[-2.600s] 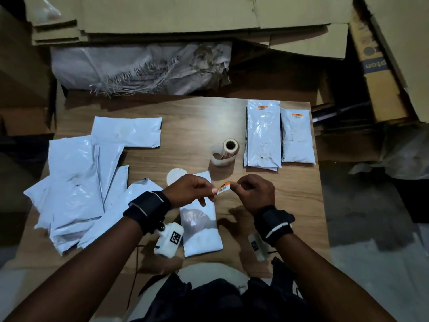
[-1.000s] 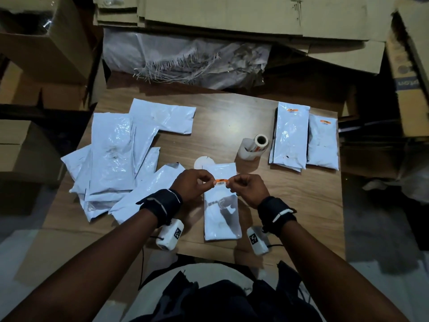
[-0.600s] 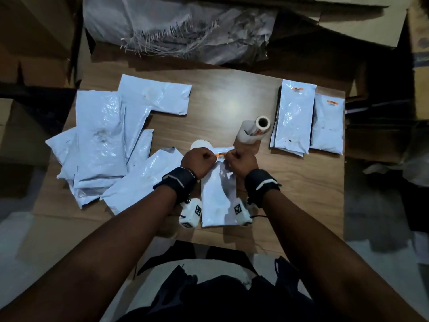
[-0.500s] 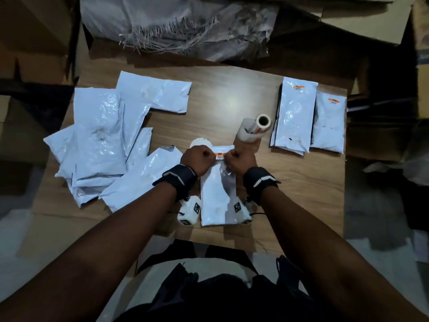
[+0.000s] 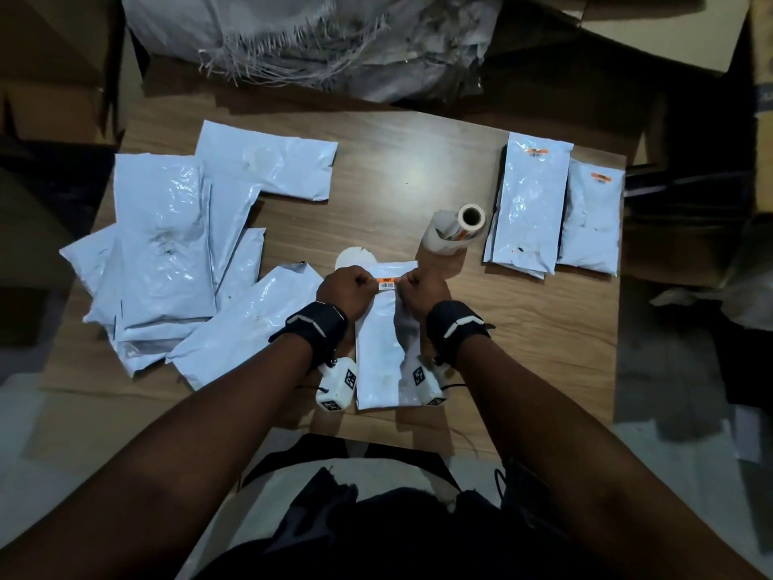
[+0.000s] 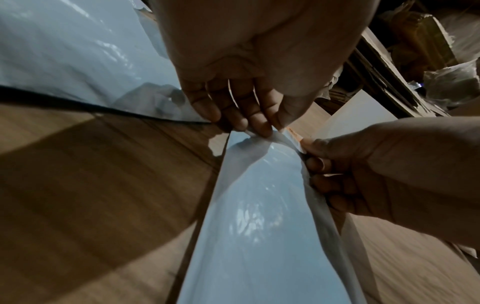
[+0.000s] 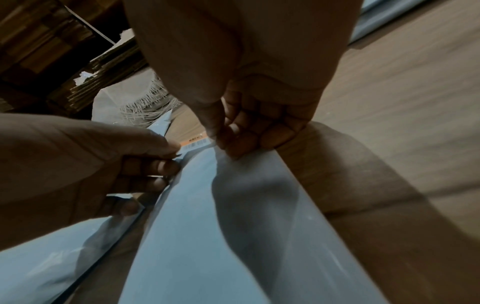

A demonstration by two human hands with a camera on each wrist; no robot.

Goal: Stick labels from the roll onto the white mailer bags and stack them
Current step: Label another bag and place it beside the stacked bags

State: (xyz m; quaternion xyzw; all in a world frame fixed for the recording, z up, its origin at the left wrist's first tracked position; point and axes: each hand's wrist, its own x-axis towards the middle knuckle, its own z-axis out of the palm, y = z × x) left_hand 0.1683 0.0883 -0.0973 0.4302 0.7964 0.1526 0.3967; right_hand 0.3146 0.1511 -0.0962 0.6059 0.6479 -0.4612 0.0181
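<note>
A white mailer bag (image 5: 382, 353) lies lengthwise on the wooden table (image 5: 401, 169) in front of me. An orange-and-white barcode label (image 5: 387, 283) lies across its top end. My left hand (image 5: 349, 288) pinches the label's left end and my right hand (image 5: 420, 290) pinches its right end, fingers curled, both down at the bag's top edge. The right wrist view shows the label (image 7: 196, 143) stretched between the left thumb and the right fingers (image 7: 241, 142). In the left wrist view the bag (image 6: 254, 205) bulges below the left fingers (image 6: 249, 119). The label roll (image 5: 464, 223) lies just beyond the right hand.
Two piles of labelled bags (image 5: 531, 203) (image 5: 592, 219) lie side by side at the table's right end. Several unlabelled bags (image 5: 167, 253) are spread over the left half. A round white disc (image 5: 353, 259) peeks out by the left hand. Cardboard and a woven sack (image 5: 318, 39) crowd the far side.
Both hands carried the label from the air down onto the top end of the bag. Over the last half second they have stayed there.
</note>
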